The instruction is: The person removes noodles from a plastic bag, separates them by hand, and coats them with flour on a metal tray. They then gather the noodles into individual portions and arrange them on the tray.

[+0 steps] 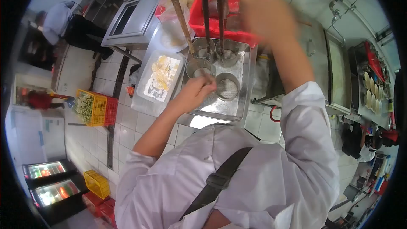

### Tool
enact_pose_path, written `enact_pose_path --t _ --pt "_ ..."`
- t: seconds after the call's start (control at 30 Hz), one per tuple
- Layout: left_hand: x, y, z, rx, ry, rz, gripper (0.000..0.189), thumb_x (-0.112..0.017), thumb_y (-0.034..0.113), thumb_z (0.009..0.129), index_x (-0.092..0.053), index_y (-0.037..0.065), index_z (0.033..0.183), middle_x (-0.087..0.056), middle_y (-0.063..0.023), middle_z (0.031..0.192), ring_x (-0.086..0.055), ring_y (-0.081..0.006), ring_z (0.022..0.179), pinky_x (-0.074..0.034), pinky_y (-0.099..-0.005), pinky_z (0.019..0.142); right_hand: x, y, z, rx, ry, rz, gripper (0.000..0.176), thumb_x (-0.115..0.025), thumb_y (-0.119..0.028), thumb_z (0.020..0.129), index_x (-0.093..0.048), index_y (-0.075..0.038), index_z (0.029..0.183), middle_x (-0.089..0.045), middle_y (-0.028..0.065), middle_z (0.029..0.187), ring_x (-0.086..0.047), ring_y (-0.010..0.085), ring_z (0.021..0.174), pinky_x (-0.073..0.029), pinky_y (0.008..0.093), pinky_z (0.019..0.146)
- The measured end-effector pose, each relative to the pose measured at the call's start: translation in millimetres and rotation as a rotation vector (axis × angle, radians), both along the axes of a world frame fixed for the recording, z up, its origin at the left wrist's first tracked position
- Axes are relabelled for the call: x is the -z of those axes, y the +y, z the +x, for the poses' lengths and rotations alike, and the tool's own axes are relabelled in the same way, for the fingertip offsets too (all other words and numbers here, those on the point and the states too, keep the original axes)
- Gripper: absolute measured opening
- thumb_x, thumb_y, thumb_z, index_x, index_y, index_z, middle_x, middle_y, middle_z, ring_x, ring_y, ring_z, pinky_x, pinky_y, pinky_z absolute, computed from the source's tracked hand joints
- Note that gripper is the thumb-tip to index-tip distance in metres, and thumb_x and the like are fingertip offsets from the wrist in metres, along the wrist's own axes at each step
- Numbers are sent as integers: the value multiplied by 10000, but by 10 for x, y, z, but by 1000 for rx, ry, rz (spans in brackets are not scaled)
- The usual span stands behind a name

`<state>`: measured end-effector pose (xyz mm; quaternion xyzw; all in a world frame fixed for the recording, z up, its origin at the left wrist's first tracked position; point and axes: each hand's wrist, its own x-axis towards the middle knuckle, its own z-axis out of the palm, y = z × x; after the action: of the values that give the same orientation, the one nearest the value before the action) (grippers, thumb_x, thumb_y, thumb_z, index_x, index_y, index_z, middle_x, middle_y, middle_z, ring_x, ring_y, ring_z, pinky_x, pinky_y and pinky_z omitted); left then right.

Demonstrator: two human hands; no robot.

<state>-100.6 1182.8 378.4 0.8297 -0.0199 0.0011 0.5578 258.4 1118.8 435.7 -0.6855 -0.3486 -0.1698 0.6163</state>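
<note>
My left hand (196, 93) is closed in a pinch among several round wire-mesh strainers in a metal tray (245, 91). What its fingers hold is hidden. A mesh strainer (227, 87) sits just right of those fingers, and another strainer (198, 66) stands just beyond them. Three long handles, one of them a wooden handle (177, 8), rise from the strainers at the back. White powder coats the tray's floor. Raised on the right, my right hand (265, 10) is smeared by motion over the edge of a red plastic basket (250, 38).
Left of the tray, a white plastic container (148, 91) holds floured yellowish pieces. Plastic bags (171, 25) lie behind it. A yellow crate (98, 109) of green vegetables stands on the left. Another person (63, 21) is at the far left. A steel counter (311, 51) flanks my right arm.
</note>
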Motion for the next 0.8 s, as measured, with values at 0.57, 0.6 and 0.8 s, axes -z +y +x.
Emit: enact_pose_path --t 0.57,0.6,0.8 --pt "-126 84 516 -684 -687 345 742 -824 170 720 -404 13 1312 -466 -203 1256 -496 -376 1145 -427 -464 965 299 -575 -1693 -301 191 120 1199 -929 -380 579 -220 -42 1485 -343 157 1467 -392 282 1328 -358 439 1075" --pt "36 282 688 -595 -613 273 1007 -905 234 617 -292 9 1383 -335 -226 1383 -392 -397 1273 -363 -481 1054 207 -511 -1721 -367 154 59 1196 -931 -351 588 -206 -39 1487 -340 166 1470 -394 284 1334 -347 448 1090" --pt "541 611 1370 -51 -729 16 1191 -897 212 634 -63 6 1460 -248 -252 1463 -264 -392 1414 -248 -483 1164 -21 91 -1941 -125 363 181 755 -861 -53 707 -443 -10 1334 -698 123 1005 -688 166 850 -570 298 748"
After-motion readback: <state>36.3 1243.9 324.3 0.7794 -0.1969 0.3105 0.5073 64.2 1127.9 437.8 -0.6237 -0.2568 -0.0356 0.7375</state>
